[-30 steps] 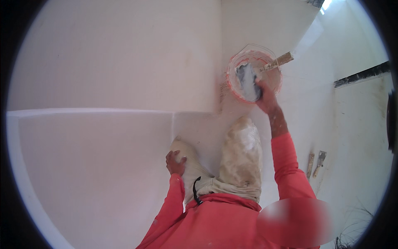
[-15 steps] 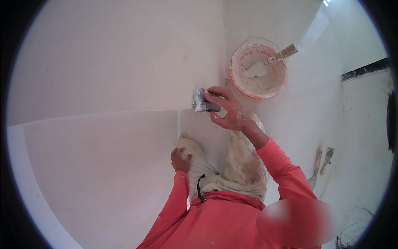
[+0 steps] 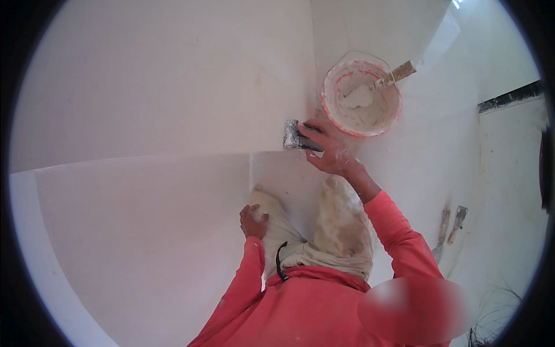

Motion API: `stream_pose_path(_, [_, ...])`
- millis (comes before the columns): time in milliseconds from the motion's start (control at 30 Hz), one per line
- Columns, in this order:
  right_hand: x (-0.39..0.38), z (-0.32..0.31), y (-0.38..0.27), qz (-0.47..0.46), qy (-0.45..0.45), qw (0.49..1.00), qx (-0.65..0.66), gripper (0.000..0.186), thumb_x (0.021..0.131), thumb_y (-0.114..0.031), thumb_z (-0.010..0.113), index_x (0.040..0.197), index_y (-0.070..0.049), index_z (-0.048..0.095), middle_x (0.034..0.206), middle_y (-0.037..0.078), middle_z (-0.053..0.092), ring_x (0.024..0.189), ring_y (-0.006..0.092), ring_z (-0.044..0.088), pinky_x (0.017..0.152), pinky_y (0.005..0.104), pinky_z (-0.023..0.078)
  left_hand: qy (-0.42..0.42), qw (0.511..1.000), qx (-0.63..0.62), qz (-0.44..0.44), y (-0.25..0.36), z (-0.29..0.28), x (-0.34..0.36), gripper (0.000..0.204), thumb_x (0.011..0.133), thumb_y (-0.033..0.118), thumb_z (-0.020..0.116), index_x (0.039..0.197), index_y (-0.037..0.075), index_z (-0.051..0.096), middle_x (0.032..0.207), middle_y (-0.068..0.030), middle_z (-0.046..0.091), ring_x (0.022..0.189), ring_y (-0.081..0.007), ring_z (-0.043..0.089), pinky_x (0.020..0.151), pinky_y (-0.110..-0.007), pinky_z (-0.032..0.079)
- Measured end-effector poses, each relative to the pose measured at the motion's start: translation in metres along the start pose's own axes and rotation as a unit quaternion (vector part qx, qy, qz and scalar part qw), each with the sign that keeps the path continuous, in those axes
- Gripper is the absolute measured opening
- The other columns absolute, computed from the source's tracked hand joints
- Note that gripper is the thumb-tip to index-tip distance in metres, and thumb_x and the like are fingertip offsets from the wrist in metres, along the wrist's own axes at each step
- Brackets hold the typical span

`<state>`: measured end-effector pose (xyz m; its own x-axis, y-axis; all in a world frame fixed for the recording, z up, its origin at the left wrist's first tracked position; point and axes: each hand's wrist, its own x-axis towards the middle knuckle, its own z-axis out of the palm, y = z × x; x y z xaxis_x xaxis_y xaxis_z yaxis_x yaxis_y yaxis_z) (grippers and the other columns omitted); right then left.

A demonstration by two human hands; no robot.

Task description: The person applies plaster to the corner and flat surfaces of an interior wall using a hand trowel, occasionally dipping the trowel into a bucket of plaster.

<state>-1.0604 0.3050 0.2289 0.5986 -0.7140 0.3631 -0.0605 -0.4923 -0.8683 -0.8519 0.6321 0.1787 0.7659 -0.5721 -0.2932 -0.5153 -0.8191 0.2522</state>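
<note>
My right hand [image 3: 332, 152] grips the scraper [image 3: 291, 134] beside the wall [image 3: 173, 81]; I'd keep its blade flat, left hand [image 3: 253, 223] spread loosely on the knee [image 3: 270, 207].

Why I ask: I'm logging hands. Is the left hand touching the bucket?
No, the left hand rests on the trousers, not the bucket.
</note>
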Motion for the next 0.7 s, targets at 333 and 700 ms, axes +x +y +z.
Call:
stream_pose_path(333, [0.024,0.001,-0.049,-0.046,0.027,0.998,0.026,0.068,0.072,-0.005,0.07,0.138,-0.014,0.052,0.129,0.012,0.05,0.118,0.0334,0.049,0.101,0.0451,0.043,-0.006,1.0,0.001,-0.015,-0.004,-0.008,0.001,0.049,0.073,0.028,0.077,0.12,0.021,0.062,0.14,-0.0132,0.044,0.132,-0.0329,0.041,0.108,-0.048,0.035])
stream_pose_path(700, [0.071,-0.035,-0.155,-0.133,0.074,0.986,0.074,0.066,0.07,-0.005,0.072,0.134,-0.012,0.057,0.128,0.011,0.052,0.116,0.032,0.051,0.097,0.0419,0.046,-0.022,0.997,-0.012,-0.074,0.002,-0.015,-0.009,0.048,0.075,0.031,0.076,0.12,0.022,0.062,0.142,-0.0102,0.043,0.133,-0.0312,0.04,0.109,-0.048,0.034])
